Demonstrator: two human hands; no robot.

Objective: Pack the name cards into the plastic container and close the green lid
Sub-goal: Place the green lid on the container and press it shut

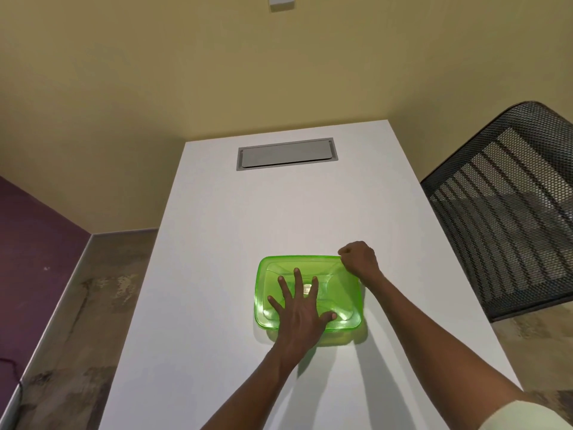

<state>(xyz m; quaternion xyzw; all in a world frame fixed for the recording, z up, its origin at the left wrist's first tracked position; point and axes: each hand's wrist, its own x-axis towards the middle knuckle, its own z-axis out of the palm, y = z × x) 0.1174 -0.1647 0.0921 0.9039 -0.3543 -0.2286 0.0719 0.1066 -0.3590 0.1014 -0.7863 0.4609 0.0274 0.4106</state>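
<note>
The translucent green lid (335, 293) covers the container, left hand (299, 308) pressing flat with spread fingers, right hand (359, 259) curled at its far-right corner.

One green lid (338, 293), one container (335, 338) under it, two hands: left hand (299, 308), right hand (359, 259); one table (217, 243), one mesh chair (502, 212) right, one cable hatch (286, 154) far

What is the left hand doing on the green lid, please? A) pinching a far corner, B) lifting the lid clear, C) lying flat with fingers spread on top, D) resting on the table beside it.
C: the left hand lies flat, fingers spread, on the middle of the lid, while the right hand is curled at the far right corner.
</note>
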